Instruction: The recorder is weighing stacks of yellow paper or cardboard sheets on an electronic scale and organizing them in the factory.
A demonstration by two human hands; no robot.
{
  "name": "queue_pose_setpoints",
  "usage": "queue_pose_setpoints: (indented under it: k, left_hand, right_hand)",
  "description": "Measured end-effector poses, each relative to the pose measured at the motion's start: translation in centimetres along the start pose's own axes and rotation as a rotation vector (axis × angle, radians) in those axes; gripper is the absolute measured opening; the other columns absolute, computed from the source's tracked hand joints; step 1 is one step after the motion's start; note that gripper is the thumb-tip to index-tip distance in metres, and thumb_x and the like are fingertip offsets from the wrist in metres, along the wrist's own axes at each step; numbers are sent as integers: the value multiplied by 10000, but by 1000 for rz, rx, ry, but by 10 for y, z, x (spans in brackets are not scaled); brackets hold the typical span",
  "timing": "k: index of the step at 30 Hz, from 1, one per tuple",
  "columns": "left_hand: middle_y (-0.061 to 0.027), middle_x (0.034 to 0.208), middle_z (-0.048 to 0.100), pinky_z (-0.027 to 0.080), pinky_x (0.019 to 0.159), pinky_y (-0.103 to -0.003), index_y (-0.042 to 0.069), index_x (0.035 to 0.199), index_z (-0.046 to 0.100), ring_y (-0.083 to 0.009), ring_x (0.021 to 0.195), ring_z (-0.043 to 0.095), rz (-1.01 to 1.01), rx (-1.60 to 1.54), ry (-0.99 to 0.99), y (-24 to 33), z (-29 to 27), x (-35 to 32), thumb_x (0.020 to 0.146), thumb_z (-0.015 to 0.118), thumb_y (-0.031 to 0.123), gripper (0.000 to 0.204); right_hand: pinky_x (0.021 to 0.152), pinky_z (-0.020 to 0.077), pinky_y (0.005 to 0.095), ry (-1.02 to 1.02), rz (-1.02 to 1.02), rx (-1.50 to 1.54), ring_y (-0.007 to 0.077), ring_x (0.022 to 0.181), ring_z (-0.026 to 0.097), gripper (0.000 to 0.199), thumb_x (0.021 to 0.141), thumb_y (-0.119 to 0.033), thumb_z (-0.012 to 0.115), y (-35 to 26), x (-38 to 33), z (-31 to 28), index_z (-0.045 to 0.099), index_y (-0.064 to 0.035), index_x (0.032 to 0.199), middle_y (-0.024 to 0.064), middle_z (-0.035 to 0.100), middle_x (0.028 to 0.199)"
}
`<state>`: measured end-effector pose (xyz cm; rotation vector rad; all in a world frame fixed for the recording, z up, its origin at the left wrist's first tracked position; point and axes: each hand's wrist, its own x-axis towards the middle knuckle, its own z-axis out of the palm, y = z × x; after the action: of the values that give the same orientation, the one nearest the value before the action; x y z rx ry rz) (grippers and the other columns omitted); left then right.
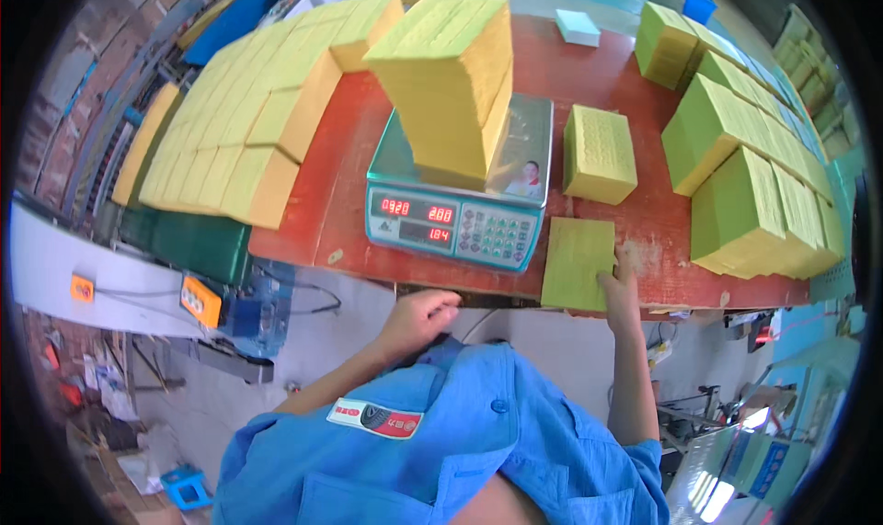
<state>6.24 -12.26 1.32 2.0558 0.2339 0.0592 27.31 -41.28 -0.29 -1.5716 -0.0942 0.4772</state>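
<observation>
My right hand (622, 291) is at the table's front edge, its thumb on the right side of a flat, thin stack of yellow paper (579, 260) and its fingers along that edge. My left hand (421, 317) hovers just off the front edge with fingers curled in, and no object shows in it. Between and beyond my hands stands a teal digital scale (455, 229) with lit red digits. A tall stack of yellow paper (448, 102) rests on its metal pan. Right of the scale sits a smaller yellow paper block (599, 154).
Rows of yellow paper stacks (241, 111) cover the table's left side. More yellow stacks (736, 203) line the right side. A pale small block (577, 28) lies at the back of the red table (340, 176). Orange socket boxes (200, 302) with cables are at the left.
</observation>
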Motion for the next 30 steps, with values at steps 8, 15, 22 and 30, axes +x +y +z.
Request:
queue_pose_setpoints:
  k: [8, 15, 22, 30]
  left_hand:
    - [-96, 1021, 699, 500, 873, -283, -26, 1134, 630, -142, 964, 647, -217, -149, 150, -36, -48, -17, 959, 586, 171, 267]
    - [-108, 1029, 687, 510, 863, -280, -34, 1129, 623, -161, 958, 657, -230, -191, 244, -61, -95, -17, 979, 539, 132, 239]
    - [-132, 1033, 686, 526, 844, -299, -42, 1121, 622, -188, 976, 664, -182, -198, 265, -68, -135, -1, 987, 524, 140, 246]
    - [-141, 1056, 673, 526, 848, -315, -9, 1160, 600, -211, 955, 664, -164, -506, 260, -28, -230, 67, 990, 519, 279, 344]
  right_hand:
    - [916, 452, 310, 142, -99, -17, 178, 1076, 560, 547, 835, 63, 446, 7, 2, 20, 400, -5, 1376, 147, 572, 1195]
    - [906, 459, 300, 181, -124, -234, 183, 1063, 575, 530, 882, 46, 502, 21, -6, 27, 398, 4, 1399, 146, 573, 1223]
    - [881, 485, 290, 365, -182, -335, 194, 1070, 596, 491, 906, 13, 546, 27, -7, 21, 444, 1, 1386, 174, 585, 1245]
    - [799, 492, 263, 369, -366, -209, 142, 920, 616, 301, 903, 18, 522, -39, -6, 64, 596, 32, 1194, 89, 642, 1060]
